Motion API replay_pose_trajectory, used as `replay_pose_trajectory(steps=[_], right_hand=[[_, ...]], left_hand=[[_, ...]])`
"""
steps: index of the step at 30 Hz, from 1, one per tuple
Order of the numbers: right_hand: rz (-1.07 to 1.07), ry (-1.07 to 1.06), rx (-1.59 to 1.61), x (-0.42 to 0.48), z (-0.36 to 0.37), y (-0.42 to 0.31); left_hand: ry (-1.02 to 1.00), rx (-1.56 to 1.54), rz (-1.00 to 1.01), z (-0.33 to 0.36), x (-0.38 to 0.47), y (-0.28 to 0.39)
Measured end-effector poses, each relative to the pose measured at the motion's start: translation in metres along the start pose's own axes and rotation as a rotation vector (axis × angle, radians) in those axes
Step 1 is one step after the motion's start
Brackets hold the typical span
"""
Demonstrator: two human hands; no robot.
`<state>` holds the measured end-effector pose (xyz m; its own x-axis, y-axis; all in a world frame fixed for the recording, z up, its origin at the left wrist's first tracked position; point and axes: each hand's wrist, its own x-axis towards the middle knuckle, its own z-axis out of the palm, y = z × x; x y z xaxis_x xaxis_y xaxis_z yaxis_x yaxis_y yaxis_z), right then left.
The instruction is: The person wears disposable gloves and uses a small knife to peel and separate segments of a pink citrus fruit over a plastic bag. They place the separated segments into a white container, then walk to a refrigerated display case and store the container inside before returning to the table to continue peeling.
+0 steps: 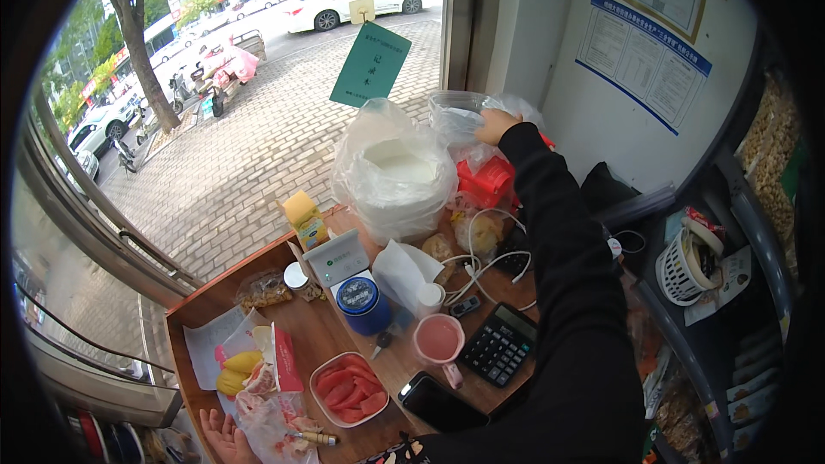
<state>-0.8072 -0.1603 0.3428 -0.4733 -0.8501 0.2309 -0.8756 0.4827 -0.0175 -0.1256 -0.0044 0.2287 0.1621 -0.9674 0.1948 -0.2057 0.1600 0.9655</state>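
Note:
My right hand [497,125] reaches to the back of the table, at the rim of clear plastic containers [454,106] in a plastic bag. Its fingertips are partly hidden, so I cannot tell if they grip. My left hand [225,438] is low at the left, empty, with fingers apart. Beside it lies a plastic bag [261,412] with pinkish peels and a wooden-handled knife [316,438]. Peeled red citrus segments [351,390] fill a white-rimmed plastic tub [314,393]. Two yellow fruits [238,370] lie on paper behind the bag.
A pink mug [438,338] with liquid stands by a calculator [499,345] and a smartphone [445,403]. A blue-lidded jar [361,303], white cable [477,264], large bagged white tub [399,187] and red plastic bag [483,180] crowd the wooden table [380,361]. A window [277,129] lies beyond.

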Motion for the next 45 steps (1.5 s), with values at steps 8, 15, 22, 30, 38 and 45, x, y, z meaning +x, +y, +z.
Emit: replay_pose_trajectory(steps=[8, 15, 22, 30, 38, 45], right_hand=[[0.129, 0.256, 0.303, 0.051, 0.018, -0.071], [0.264, 0.168, 0.231, 0.053, 0.007, -0.093], [0.325, 0.179, 0.365, 0.059, -0.003, -0.081], [0.474, 0.530, 0.647, 0.056, -0.013, -0.063], [-0.114, 0.853, 1.783, -0.013, -0.077, -0.070], [-0.255, 0.474, 1.873, -0.123, -0.133, -0.105]], left_hand=[[0.040, 0.025, 0.039, 0.001, -0.007, -0.006], [0.097, -0.020, -0.030, -0.019, -0.012, -0.012], [0.093, -0.009, -0.005, -0.024, -0.010, -0.019], [0.063, -0.036, -0.006, -0.029, -0.009, -0.021], [0.029, -0.060, 0.018, -0.024, 0.001, -0.001], [-0.292, -0.327, 0.195, 0.035, 0.023, 0.064]])
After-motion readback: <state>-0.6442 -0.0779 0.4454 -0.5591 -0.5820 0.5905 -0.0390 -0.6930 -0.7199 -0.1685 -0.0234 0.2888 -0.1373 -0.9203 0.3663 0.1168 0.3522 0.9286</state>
